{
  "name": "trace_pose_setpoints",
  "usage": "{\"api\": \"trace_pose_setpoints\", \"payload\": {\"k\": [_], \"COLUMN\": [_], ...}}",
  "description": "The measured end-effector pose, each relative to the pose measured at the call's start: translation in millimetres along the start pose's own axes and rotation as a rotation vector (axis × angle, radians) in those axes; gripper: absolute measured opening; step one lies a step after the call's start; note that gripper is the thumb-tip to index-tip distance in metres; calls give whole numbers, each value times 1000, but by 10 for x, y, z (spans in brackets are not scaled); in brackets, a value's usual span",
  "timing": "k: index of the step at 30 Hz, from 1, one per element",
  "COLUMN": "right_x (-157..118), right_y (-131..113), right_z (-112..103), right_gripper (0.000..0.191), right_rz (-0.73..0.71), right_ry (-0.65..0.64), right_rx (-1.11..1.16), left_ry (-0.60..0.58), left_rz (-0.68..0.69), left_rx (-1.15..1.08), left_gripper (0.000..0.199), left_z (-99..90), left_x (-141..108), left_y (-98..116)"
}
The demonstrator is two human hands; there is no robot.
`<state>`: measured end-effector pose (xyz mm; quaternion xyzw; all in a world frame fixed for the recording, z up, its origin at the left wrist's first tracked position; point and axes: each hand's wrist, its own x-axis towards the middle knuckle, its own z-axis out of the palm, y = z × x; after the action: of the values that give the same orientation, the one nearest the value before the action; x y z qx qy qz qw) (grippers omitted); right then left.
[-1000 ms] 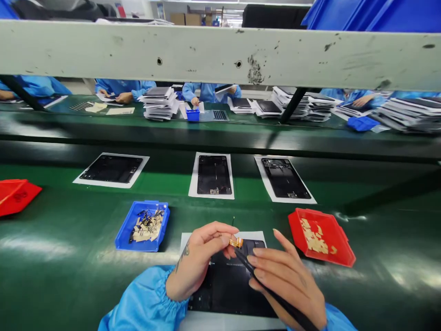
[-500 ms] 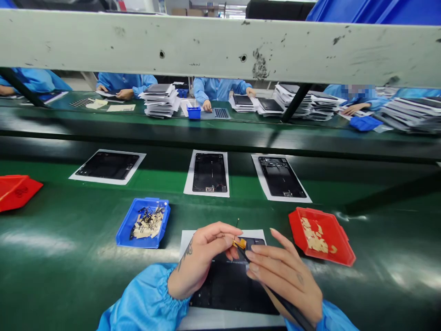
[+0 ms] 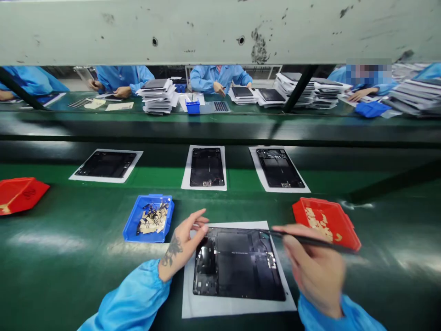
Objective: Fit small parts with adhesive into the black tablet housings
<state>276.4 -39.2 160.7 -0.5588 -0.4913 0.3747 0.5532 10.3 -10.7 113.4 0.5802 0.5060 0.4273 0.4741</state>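
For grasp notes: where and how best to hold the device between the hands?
Likely pinch the device at its near edge, from the person's side: it lies flat, parts show on its face, and the left hand and tweezers are at far corners.

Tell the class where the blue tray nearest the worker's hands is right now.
In the head view, the blue tray sits left of centre on the green bench, beyond the left sleeve and just left of the left hand.
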Motion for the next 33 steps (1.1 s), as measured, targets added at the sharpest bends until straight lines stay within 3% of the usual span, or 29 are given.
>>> {"api": "trace_pose_setpoints", "payload": {"k": [1,3,7,13,20,22,27,33], "right_x": [73,206,303,301,326,301,257,231], "right_y": [36,112,298,619,846,848,828,927], "right_z": [120,353,670,957,1132,1144,1153,1146], "right_gripper": [24,32,37,41,43,43,37,34], "right_rz": [122,284,423,532,517,503,494,457], "right_ry": [-37,-75,-157,-243,-231,-231,-240,-256], "right_rx": [49,226,392,328,248,242,237,180], "left_ry": [40,-13,-82,-117,-257,-236,-33,-108], "left_rz": [86,204,276,348,434,415,399,552], "left_rx": [225,538,725,814,814,728,659,802], "left_gripper": [38,32,31,30,35,31,24,24], "left_z": [-25,-31,53,96,-2,-27,-14,49], "left_x": [9,10,-50,-160,-211,-203,-176,-194], "left_y": [-171,-457,-710,-741,-689,-669,-717,-780]}}
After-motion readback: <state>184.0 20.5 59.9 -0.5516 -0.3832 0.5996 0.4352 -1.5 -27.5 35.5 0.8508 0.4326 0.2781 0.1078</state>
